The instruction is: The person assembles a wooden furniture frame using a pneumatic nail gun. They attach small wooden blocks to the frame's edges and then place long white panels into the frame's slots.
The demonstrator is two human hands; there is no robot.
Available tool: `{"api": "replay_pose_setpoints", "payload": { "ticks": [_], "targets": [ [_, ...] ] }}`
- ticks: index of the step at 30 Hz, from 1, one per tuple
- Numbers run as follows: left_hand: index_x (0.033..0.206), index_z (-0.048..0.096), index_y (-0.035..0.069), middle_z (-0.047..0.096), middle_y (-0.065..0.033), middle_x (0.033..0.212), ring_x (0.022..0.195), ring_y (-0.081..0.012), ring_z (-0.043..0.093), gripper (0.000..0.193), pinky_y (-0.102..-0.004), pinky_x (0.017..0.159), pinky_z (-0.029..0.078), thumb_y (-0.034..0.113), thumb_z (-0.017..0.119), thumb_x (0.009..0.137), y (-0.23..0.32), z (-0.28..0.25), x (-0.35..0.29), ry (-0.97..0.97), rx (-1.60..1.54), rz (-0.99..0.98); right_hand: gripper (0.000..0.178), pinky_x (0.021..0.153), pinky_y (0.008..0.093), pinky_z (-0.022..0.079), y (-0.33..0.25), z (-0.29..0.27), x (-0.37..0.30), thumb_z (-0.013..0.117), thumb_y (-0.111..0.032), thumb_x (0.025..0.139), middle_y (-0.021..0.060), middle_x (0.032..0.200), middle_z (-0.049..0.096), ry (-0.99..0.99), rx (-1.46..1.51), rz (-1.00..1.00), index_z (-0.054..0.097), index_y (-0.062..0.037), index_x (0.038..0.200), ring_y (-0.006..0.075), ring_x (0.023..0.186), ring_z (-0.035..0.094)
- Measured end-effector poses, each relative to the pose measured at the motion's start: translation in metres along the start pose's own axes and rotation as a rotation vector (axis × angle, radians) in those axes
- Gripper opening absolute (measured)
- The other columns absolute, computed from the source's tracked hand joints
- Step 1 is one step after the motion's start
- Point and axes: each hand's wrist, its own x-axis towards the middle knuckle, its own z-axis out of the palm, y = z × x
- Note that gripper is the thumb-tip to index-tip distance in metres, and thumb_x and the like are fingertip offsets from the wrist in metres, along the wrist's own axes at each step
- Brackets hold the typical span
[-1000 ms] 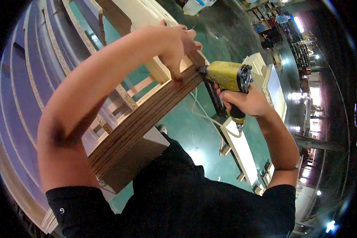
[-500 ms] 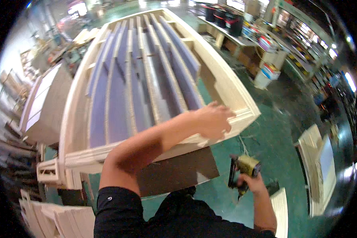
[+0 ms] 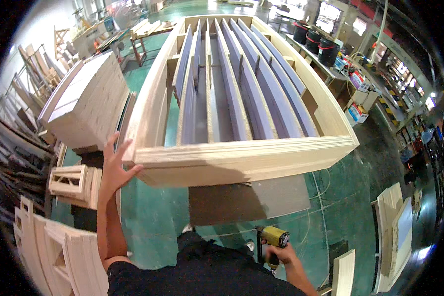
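A long pale plywood frame [image 3: 261, 160] stands in front of me, with purple-grey divider panels [image 3: 256, 93] on edge along its length. At its near left corner is my left hand [image 3: 116, 166], fingers spread, thumb by the front board. Low on the right, my right hand [image 3: 283, 253] is closed round the handle of a yellow and black nail gun [image 3: 274, 237]. The nail gun hangs apart from the frame, above the green floor. A thin hose [image 3: 308, 229] lies on the floor nearby.
On the left are a stacked block of boards [image 3: 86, 103] and small wooden frames [image 3: 69, 180]. More cut plywood parts [image 3: 79, 251] stand at lower left. A brown sheet [image 3: 222, 204] lies beneath the frame. Boards [image 3: 392, 237] lean at right; black buckets [image 3: 327, 52] line a bench.
My left hand has swung from the frame's near right corner to its near left corner. My right hand has shifted left and lower with the nail gun. The view has turned left.
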Motion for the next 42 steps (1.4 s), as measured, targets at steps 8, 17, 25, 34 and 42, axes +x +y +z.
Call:
{"api": "replay_pose_setpoints", "payload": {
  "ticks": [8, 17, 25, 34, 42],
  "targets": [
    [0.109, 0.07, 0.008, 0.049, -0.0238, 0.143, 0.138, -0.0443, 0.042, 0.053, -0.0537, 0.11, 0.041, 0.026, 0.092, 0.065, -0.108, 0.084, -0.016, 0.184, -0.456, 0.296, 0.055, 0.071, 0.0309, 0.056, -0.016, 0.219, 0.045, 0.082, -0.004, 0.078, 0.0017, 0.105, 0.07, -0.103, 0.046, 0.091, 0.06, -0.0069, 0.128, 0.0124, 0.086, 0.065],
    [0.143, 0.038, 0.002, 0.033, -0.0381, 0.15, 0.142, -0.0493, 0.034, 0.092, -0.0513, 0.112, 0.038, 0.024, 0.09, 0.071, -0.127, 0.112, -0.055, 0.187, -0.948, 0.065, 0.053, 0.061, 0.0292, 0.055, -0.025, 0.33, 0.026, 0.08, -0.003, 0.077, 0.0023, 0.099, 0.071, 0.071, 0.014, 0.103, 0.062, -0.0067, 0.126, 0.0122, 0.071, 0.065],
    [0.133, 0.042, -0.002, 0.039, -0.039, 0.145, 0.139, -0.0506, 0.037, 0.083, -0.0508, 0.112, 0.039, 0.023, 0.091, 0.07, -0.124, 0.104, -0.042, 0.211, -0.881, 0.087, 0.057, 0.06, 0.0291, 0.055, -0.023, 0.344, 0.033, 0.081, -0.003, 0.075, 0.0043, 0.105, 0.069, 0.09, 0.093, -0.018, 0.059, -0.0051, 0.128, 0.0127, 0.076, 0.065],
    [0.124, 0.051, -0.007, 0.043, -0.04, 0.141, 0.134, -0.046, 0.047, 0.076, -0.0473, 0.107, 0.044, 0.031, 0.091, 0.071, -0.117, 0.092, -0.042, 0.154, -0.951, -0.006, 0.054, 0.058, 0.028, 0.053, -0.015, 0.331, 0.042, 0.083, -0.006, 0.076, 0.0034, 0.103, 0.07, 0.073, 0.103, -0.03, 0.061, -0.0066, 0.125, 0.0121, 0.071, 0.064],
    [0.121, 0.058, 0.002, 0.042, -0.0389, 0.143, 0.132, -0.0484, 0.049, 0.071, -0.0492, 0.102, 0.047, 0.029, 0.093, 0.066, -0.129, 0.094, -0.038, 0.191, -0.767, 0.14, 0.056, 0.061, 0.0295, 0.054, -0.017, 0.33, 0.047, 0.086, -0.013, 0.076, 0.0038, 0.101, 0.069, 0.043, 0.005, -0.004, 0.06, -0.0054, 0.125, 0.012, 0.074, 0.064]
  ]
}}
